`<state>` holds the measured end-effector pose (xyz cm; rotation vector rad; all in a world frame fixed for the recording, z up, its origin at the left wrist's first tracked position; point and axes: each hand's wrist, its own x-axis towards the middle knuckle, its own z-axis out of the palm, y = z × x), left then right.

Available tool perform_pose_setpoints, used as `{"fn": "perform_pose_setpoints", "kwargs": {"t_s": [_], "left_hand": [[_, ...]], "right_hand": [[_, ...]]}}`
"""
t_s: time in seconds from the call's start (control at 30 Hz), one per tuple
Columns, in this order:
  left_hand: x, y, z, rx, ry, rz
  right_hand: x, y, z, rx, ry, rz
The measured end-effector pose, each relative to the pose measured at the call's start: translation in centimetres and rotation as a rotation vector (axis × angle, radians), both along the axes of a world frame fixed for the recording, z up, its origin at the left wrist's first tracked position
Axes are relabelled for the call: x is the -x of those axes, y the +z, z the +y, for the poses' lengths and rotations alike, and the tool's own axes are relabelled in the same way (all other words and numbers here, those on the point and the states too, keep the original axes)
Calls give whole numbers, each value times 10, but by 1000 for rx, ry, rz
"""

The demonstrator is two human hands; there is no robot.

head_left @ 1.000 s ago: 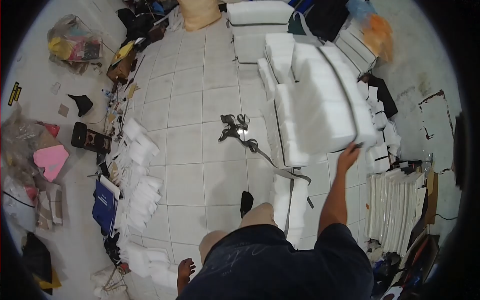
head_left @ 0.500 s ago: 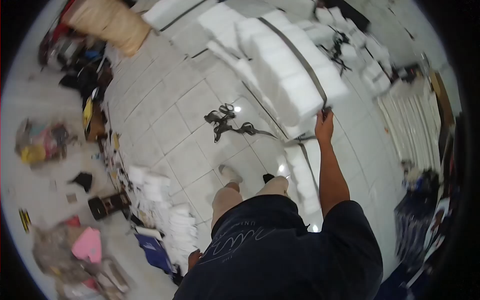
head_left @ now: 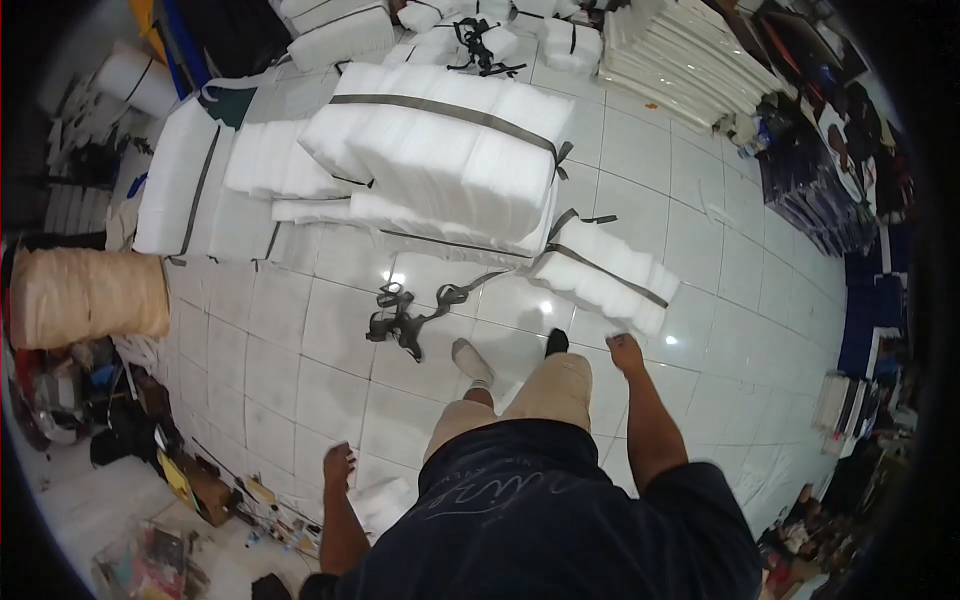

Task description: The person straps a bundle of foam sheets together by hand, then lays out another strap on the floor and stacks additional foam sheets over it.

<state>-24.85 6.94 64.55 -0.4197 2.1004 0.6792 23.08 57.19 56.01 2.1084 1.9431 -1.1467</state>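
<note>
My right hand (head_left: 625, 352) hangs over the tiled floor with its fingers loosely bent and nothing visible in them. It is nearest to a small bundle of white foam sheets (head_left: 605, 275) with a dark strap round it, and does not touch it. My left hand (head_left: 338, 465) is curled at my left side; a small greyish edge shows at its fingertips, too small to name. In front of me lies a large white foam bundle (head_left: 450, 150) bound by a dark strap (head_left: 440, 105). A tangle of loose dark strap (head_left: 400, 325) lies on the floor by my feet.
More strapped white bundles (head_left: 175, 180) stand at the left and back. A tan roll (head_left: 90, 297) lies at far left. Stacked white panels (head_left: 680, 55) and dark wrapped stacks (head_left: 815, 185) line the right. Small clutter (head_left: 270, 515) covers the floor at lower left.
My right hand has let go of the strap at the large bundle's corner and drawn back towards me. The view has turned right, and my left hand has come further into sight.
</note>
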Motion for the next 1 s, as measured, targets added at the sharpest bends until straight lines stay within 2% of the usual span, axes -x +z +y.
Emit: {"fn": "perform_pose_setpoints", "kwargs": {"t_s": [0.07, 0.13, 0.2, 0.3, 0.4, 0.47, 0.53, 0.63, 0.67, 0.73, 0.77, 0.8, 0.87, 0.9, 0.93, 0.97, 1.0], "left_hand": [[54, -1, 28, -44, -153, 22], [74, 21, 86, -113, -232, 86], [95, 2, 119, -210, -322, 41], [73, 18, 187, -244, -562, 15], [52, 7, 215, -281, -817, -40], [51, 13, 203, -271, -956, -70], [39, 13, 214, -251, -1154, -135], [45, -14, 205, -147, -1224, -169], [52, -27, 204, -70, -1321, -166], [53, -28, 204, 84, -1406, -169], [59, -29, 205, 86, -1467, -211], [62, -32, 211, 120, -1542, -228], [50, -13, 223, 124, -1701, -249], [48, -13, 232, 96, -1722, -252], [62, -37, 251, 60, -1697, -280], [61, -32, 259, 27, -1718, -261], [47, -25, 271, -24, -1737, -241]], "right_hand": [[-35, -25, -74, 15, -188, 70], [-65, -64, -145, 62, -330, 118], [-64, -62, -210, 153, -464, 115], [-56, -79, -294, 143, -604, 144], [-28, -56, -344, 92, -757, 232], [-17, -48, -378, 19, -804, 279], [4, 12, -399, 8, -1003, 391], [0, 8, -473, -136, -1035, 312], [1, 13, -504, -190, -1079, 264], [6, 25, -569, -178, -1293, 194], [23, 29, -598, -158, -1384, 171], [37, 7, -643, -222, -1525, 160], [79, -15, -717, -187, -1774, 129], [111, -21, -742, -189, -1829, 126], [142, -22, -770, -122, -1864, 23], [176, -21, -802, -42, -1888, -80], [212, -40, -831, 0, -1885, -73]]}}
